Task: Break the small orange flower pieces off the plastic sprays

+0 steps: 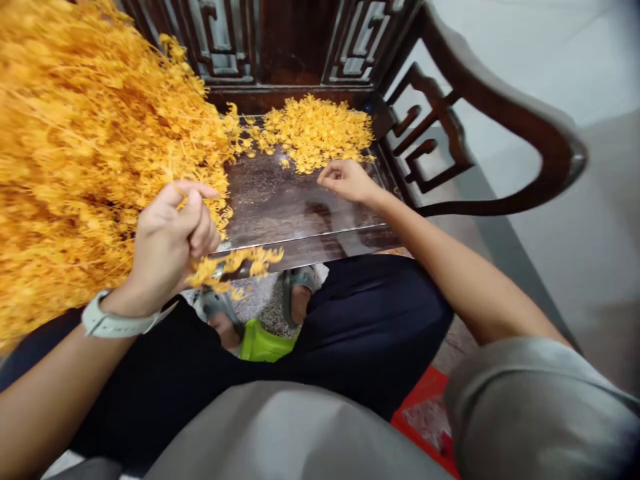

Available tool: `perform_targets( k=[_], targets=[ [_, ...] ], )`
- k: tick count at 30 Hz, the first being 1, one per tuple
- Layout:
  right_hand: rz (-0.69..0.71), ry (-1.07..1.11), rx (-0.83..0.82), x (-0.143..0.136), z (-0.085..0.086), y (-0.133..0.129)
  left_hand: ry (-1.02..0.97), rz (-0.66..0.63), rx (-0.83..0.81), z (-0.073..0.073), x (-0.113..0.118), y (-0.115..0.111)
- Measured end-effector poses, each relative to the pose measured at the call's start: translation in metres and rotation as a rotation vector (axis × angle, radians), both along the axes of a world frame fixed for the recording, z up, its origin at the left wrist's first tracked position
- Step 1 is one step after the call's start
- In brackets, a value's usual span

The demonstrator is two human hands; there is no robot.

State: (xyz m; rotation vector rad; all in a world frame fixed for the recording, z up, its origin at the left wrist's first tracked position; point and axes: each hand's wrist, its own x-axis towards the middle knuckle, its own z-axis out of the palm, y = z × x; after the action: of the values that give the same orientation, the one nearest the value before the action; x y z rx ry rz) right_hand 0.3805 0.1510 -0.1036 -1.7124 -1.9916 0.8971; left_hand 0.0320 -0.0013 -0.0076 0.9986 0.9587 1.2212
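Note:
My left hand (175,227) is closed round a yellow flower sprig (250,261), whose blossoms hang out below the fingers to the right. Behind that hand rises a large heap of yellow flowers (90,127), filling the left side. A smaller pile of yellow flower heads (320,133) lies at the back of the dark wooden seat (280,207). At the front edge of this pile is my right hand (345,180), with fingers curled and thumb near the fingertips. Whether anything small sits between those fingertips I cannot make out.
A curved wooden armrest (525,127) with carved latticework bounds the seat on the right. The carved backrest (295,47) stands behind. Below, between my legs, is a bright green plastic object (265,343); something red (425,400) lies on the floor to the right.

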Motion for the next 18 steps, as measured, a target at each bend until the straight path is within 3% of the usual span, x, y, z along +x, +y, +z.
perform_targets(
  k=[1, 3, 5, 8, 12, 18],
  targets=[
    [0.098, 0.065, -0.036, -0.02, 0.013, -0.007, -0.034, 0.039, 0.021, 0.003, 0.001, 0.008],
    [0.422, 0.269, -0.12, -0.061, 0.042, -0.027, -0.103, 0.108, 0.062, 0.007, 0.0, 0.026],
    [0.561, 0.365, -0.089, -0.098, 0.069, -0.051, -0.154, 0.152, 0.094, 0.006, -0.004, 0.042],
    [0.521, 0.535, -0.068, -0.138, 0.09, -0.076, -0.15, 0.214, 0.151, -0.004, -0.011, 0.057],
    [0.467, 0.772, -0.179, -0.155, 0.091, -0.074, -0.002, 0.27, 0.184, -0.014, -0.015, 0.061],
    [0.278, 1.02, -0.166, -0.146, 0.092, -0.051, 0.246, 0.074, 0.109, -0.009, -0.009, 0.043]
  ],
)
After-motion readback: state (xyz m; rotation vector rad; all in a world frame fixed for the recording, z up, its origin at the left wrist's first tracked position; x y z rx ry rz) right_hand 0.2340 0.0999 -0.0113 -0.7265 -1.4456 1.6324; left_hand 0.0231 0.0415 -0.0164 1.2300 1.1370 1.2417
